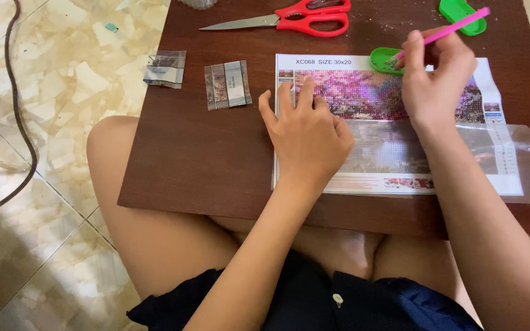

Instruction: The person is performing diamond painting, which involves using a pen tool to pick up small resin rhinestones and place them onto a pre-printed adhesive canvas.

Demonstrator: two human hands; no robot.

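Both hands are at work over a diamond-painting canvas [394,132] that lies flat on the dark wooden surface [197,153]. Her left hand [308,132] is spread open, palm down, fingers pressing the canvas near its left edge and holding nothing. Her right hand [433,79] is closed in a pencil grip around a pink applicator pen [446,30], whose tip dips into a small green bead tray [384,59] at the canvas's top edge. Picking up a bead cleanly likely calls for a light, upright touch of the tip, with the left hand keeping the sheet from sliding. A clear protective film [510,159] is peeled back toward the right, and it looks liable to flop over the sticky area. Red-handled scissors [295,19] lie well apart at the top, a second green tray [461,15] sits near the pen's end, and two clusters of small bead packets [227,84] [165,68] rest to the left; none of these blocks the hands.
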